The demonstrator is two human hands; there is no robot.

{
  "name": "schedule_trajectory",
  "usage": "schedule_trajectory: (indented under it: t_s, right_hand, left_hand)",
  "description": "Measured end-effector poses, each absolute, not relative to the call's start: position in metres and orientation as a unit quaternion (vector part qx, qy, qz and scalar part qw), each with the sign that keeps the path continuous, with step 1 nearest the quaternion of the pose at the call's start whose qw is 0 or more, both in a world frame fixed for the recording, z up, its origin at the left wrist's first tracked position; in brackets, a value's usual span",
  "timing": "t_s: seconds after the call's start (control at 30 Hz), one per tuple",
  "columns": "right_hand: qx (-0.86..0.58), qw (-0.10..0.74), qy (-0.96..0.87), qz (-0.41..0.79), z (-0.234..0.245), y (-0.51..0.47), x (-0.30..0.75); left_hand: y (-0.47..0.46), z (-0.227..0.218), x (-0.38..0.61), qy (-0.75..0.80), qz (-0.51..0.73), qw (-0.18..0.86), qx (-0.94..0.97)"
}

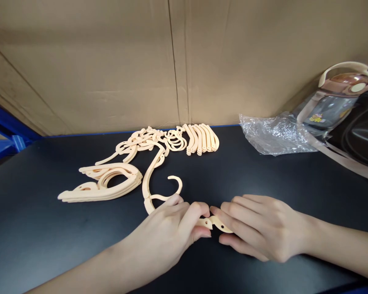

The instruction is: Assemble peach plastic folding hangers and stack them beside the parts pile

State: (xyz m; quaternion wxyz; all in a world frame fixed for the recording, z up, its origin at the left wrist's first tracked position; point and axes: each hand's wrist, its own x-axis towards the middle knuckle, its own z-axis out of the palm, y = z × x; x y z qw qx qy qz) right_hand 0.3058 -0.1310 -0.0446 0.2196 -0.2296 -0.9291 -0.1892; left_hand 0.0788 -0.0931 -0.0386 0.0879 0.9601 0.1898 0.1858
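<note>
My left hand is closed on a beige plastic folding hanger. The hanger's curved hook sticks up beyond my fingers, and one of its arms reaches away to the far left. Between finger and thumb a short end with a small hole pokes out. My right hand grips a curved beige hanger arm, which also has a hole. The tips of the two pieces meet or nearly meet; I cannot tell whether they are joined. My palms and fingers cover the rest.
A stack of folded hangers lies on the black table at left. Behind are a heap of loose hanger parts and a row of hanger arms. A clear plastic bag and a strapped bottle are at right.
</note>
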Motion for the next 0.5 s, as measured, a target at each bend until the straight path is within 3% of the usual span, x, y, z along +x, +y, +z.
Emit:
schedule_trajectory:
  t_s: [0.5]
  right_hand:
    - [-0.210, 0.226, -0.932, -0.189, -0.0485, -0.1337, 0.3073]
  left_hand:
    - [-0.0924, -0.0398, 0.0770, 0.177, 0.169, 0.112, 0.963]
